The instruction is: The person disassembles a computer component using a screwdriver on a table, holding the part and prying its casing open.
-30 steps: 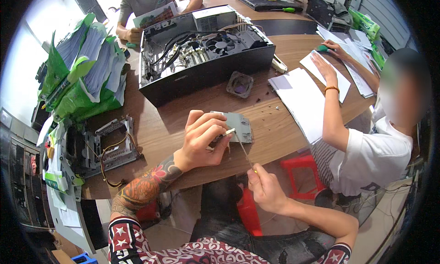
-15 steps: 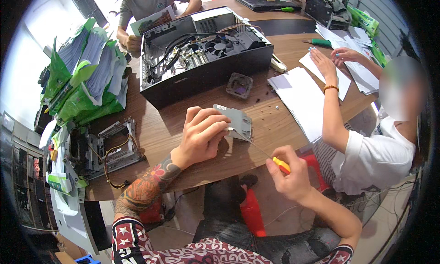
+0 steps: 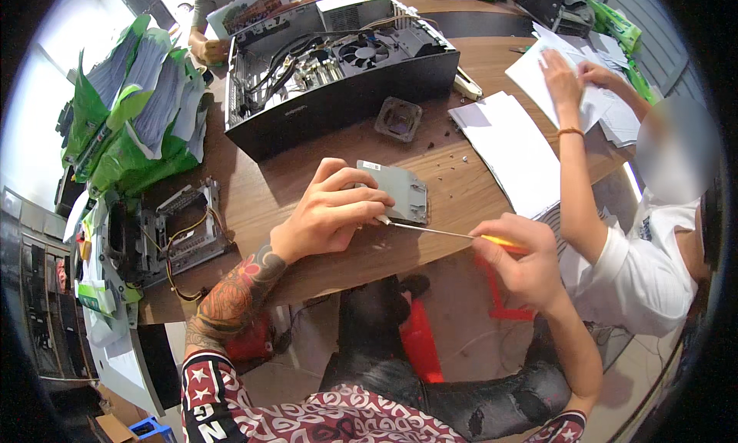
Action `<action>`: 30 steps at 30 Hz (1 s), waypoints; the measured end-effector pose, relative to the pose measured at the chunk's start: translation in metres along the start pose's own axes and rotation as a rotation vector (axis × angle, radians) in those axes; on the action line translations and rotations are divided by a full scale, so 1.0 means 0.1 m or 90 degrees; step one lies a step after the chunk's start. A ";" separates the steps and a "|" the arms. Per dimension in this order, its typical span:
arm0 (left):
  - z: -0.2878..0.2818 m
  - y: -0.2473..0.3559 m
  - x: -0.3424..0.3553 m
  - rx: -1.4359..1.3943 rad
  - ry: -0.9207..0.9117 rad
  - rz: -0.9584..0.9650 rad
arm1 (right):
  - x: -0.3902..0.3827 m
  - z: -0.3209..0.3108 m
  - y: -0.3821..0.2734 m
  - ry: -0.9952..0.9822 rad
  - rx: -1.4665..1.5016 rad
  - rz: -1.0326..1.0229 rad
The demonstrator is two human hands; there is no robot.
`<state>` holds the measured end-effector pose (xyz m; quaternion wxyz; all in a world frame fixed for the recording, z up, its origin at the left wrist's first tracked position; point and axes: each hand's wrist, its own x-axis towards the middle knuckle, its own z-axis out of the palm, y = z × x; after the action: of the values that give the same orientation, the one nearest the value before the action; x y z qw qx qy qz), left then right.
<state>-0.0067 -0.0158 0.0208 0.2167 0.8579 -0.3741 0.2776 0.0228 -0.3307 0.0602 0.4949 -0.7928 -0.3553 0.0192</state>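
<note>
My right hand (image 3: 526,258) is closed round the yellow and red handle of a screwdriver (image 3: 434,231). Its thin shaft points left, nearly level, and the tip meets a small pale piece (image 3: 383,220) at my left fingertips. My left hand (image 3: 338,208) is closed over that piece and the near edge of a flat grey bracket (image 3: 401,191). Fingers cover part of the bracket, so I cannot tell exactly what they grip. Beyond it, an opened black computer case (image 3: 338,89) shows a fan and cables. A small square cooling fan (image 3: 398,118) lies before the case.
Left of my arm lies a metal frame (image 3: 184,235) with wires. Green packs of paper (image 3: 138,112) are piled behind it. White sheets (image 3: 503,151) lie to the right, near small screws. A co-worker at right handles paper (image 3: 542,78); another person sits across the table.
My right hand has moved up and right, bringing the screwdriver nearly level. The grey bracket now lies flatter to my view. The co-worker's hands have shifted farther back with the paper.
</note>
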 end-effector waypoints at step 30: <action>0.01 -0.04 -0.07 -0.180 0.103 -0.111 | -0.16 0.26 0.09 0.013 0.078 0.085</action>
<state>-0.0073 -0.0101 0.0152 0.3875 0.8230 -0.3151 0.2705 0.0059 -0.3217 0.0348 0.5434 -0.7834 -0.2944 0.0658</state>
